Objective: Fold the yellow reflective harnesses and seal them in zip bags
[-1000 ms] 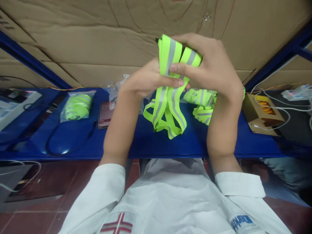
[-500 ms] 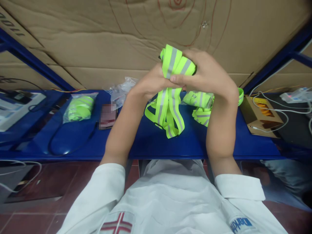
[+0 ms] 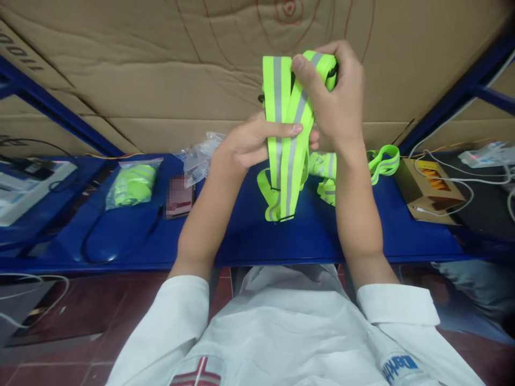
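A folded neon-yellow reflective strap with grey stripes and black buckles hangs between my hands, above the blue table. My left hand is closed round the middle of the bundle, thumb across the front. Higher up, my right hand grips the top right fold, its thumb on the strap's face and its other fingers mostly behind. The lower loops dangle just over the table. Behind my right forearm lie more neon straps, partly hidden.
To the left are a clear bag of neon straps, a phone-like flat object and crumpled clear plastic bags. At the right stand an open cardboard box and white cables. A cardboard wall rises behind.
My right hand has moved up to the top right of the bundle, its thumb now higher. The strap stretches out longer and flatter, and its dangling loops hang closer together.
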Tool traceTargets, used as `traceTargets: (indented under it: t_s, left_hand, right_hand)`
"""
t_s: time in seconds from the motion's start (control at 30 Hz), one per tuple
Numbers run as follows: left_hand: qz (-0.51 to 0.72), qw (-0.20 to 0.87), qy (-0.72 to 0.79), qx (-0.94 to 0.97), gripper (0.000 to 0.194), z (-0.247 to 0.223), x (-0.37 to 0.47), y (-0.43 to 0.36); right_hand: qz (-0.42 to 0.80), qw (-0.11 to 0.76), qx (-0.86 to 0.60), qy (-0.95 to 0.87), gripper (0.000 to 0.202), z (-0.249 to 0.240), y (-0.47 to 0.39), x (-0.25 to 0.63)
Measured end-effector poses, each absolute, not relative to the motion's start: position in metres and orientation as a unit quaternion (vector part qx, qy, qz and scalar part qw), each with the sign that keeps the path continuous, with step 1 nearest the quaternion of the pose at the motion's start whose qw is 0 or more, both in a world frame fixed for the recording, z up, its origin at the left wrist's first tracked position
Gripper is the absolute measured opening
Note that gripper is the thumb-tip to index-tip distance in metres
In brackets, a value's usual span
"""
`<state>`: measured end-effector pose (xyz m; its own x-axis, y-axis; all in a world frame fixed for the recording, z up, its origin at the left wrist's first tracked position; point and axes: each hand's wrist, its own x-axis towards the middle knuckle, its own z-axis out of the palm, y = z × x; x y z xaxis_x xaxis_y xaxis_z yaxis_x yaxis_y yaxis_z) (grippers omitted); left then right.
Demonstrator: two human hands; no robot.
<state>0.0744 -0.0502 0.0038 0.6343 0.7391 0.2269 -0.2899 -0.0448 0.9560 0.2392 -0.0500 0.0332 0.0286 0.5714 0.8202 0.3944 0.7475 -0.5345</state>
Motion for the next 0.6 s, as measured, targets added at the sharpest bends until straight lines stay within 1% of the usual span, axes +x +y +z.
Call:
traceTargets:
  t_s: [0.07, 0.1, 0.2, 0.23, 0.3, 0.4, 0.5, 0.53, 0.6]
  left_hand:
    - [0.389, 0.668, 0.18, 0.609, 0.021, 0.003, 0.074, -0.048]
    - [0.389, 0.662, 0.19, 0.612, 0.019, 0.002, 0.073, -0.047]
    - [0.377, 0.63, 0.235, 0.637, 0.016, 0.0, 0.069, -0.044]
    - [0.371, 0.619, 0.243, 0.648, 0.016, 0.0, 0.067, -0.043]
    - [0.364, 0.601, 0.253, 0.665, 0.017, 0.0, 0.064, -0.042]
    - [0.367, 0.581, 0.271, 0.674, 0.018, 0.001, 0.061, -0.043]
    - [0.358, 0.57, 0.28, 0.685, 0.02, 0.0, 0.062, -0.043]
    - [0.35, 0.57, 0.276, 0.69, 0.021, -0.001, 0.062, -0.043]
    - [0.337, 0.58, 0.261, 0.694, 0.025, -0.001, 0.063, -0.043]
  right_hand:
    - [0.086, 0.629, -0.343, -0.693, 0.023, 0.033, -0.05, 0.239]
    - [0.097, 0.61, -0.343, -0.708, 0.023, 0.034, -0.052, 0.241]
    - [0.13, 0.5, -0.331, -0.789, 0.028, 0.035, -0.058, 0.249]
    - [0.136, 0.463, -0.32, -0.815, 0.033, 0.035, -0.059, 0.253]
    - [0.128, 0.433, -0.301, -0.84, 0.041, 0.035, -0.059, 0.258]
    - [0.118, 0.423, -0.316, -0.841, 0.039, 0.034, -0.054, 0.263]
    - [0.133, 0.424, -0.326, -0.834, 0.051, 0.033, -0.05, 0.264]
    - [0.144, 0.422, -0.316, -0.837, 0.049, 0.033, -0.05, 0.264]
    - [0.172, 0.421, -0.288, -0.843, 0.035, 0.033, -0.051, 0.261]
